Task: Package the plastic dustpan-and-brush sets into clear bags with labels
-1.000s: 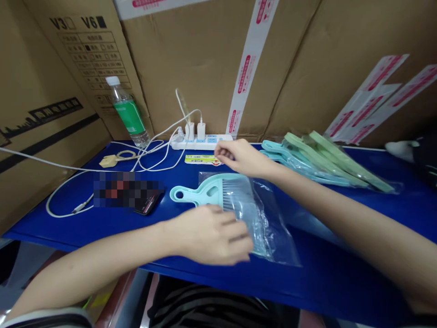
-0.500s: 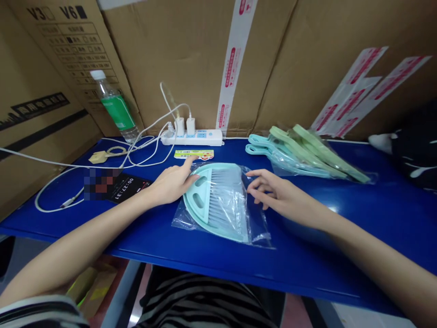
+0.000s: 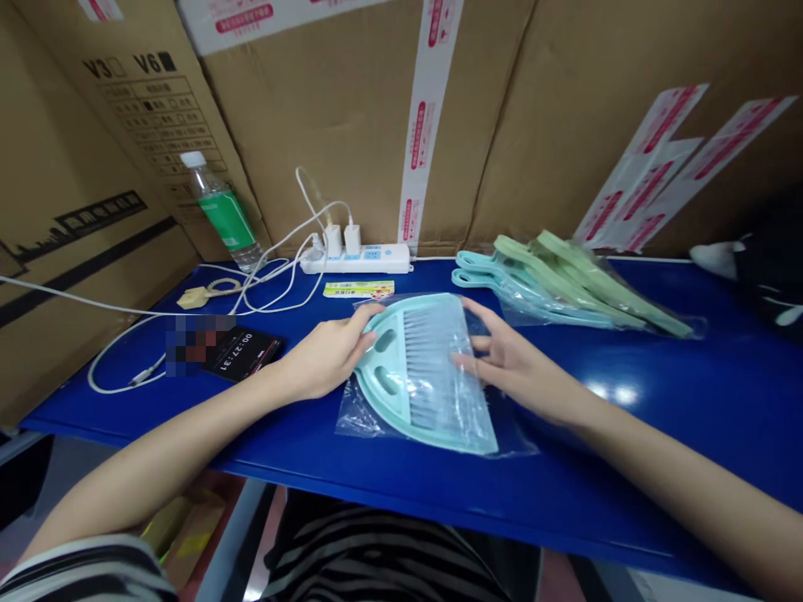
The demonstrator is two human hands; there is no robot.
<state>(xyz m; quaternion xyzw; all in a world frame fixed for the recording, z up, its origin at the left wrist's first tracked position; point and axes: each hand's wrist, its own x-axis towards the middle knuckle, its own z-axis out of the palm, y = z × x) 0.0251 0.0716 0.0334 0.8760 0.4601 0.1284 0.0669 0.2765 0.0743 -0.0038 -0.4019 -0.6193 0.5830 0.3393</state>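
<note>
In the head view, the left hand (image 3: 326,355) was wrapped around the narrow end of a pale blue dustpan (image 3: 401,428), in front of the power strip (image 3: 357,263); the handle was hidden in the grip. A brush (image 3: 417,359) lay against the pan, clear plastic bag (image 3: 360,418) over both. Farther to the right of the strip, the right hand (image 3: 508,359) was loosely curled, its thumb on the plastic over the bristles; whether its fingers pinched the pan's edge from beneath, I cannot tell. Holding the set well seemed to call for a firm left grip and a light right touch, pan kept level, bristles unbent, slippery film not stretched. A card (image 3: 357,289) lay just in front of the strip, a phone (image 3: 242,353) front-left of it, more wrapped sets (image 3: 533,284) to its right.
</note>
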